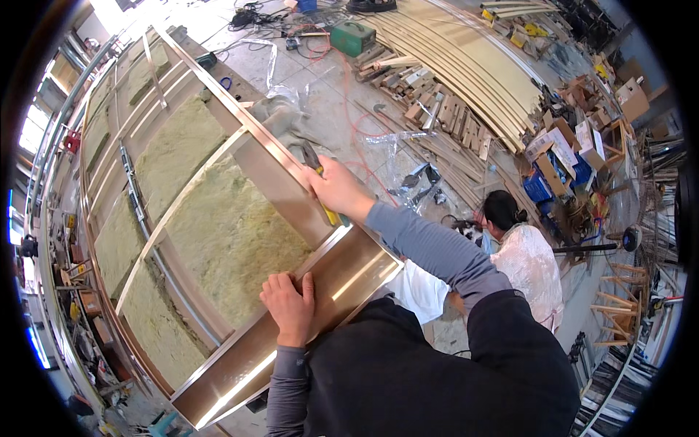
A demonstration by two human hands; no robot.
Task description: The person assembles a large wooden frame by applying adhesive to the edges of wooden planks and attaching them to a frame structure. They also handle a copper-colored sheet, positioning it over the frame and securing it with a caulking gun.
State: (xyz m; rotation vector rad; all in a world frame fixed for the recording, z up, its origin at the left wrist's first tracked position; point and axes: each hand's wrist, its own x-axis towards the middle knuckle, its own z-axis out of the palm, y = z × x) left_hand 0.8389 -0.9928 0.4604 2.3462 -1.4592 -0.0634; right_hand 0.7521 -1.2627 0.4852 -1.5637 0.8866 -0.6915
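Note:
My right hand (341, 189) is wrapped round pliers with yellow and dark handles (331, 215). Their grey jaws (310, 155) point away from me, beside the long metal side rail (271, 149) of a large framed panel. My left hand (287, 300) rests on the near metal edge, its fingers over the rim and its thumb apart. Below that edge runs a shiny brown metal channel (320, 298). Yellowish insulation slabs (233, 233) fill the frame's bays between pale curved ribs (191, 191). A grey conduit (182, 291) runs through the bays at the left.
Another person (526, 258) crouches at the right, close to my right arm. Beyond lie wood offcuts (444, 109), a stack of long pale strips (466, 54) and a green metal case (353, 38). Cardboard boxes (557, 149) stand farther right; an orange cable (352, 109) crosses the floor.

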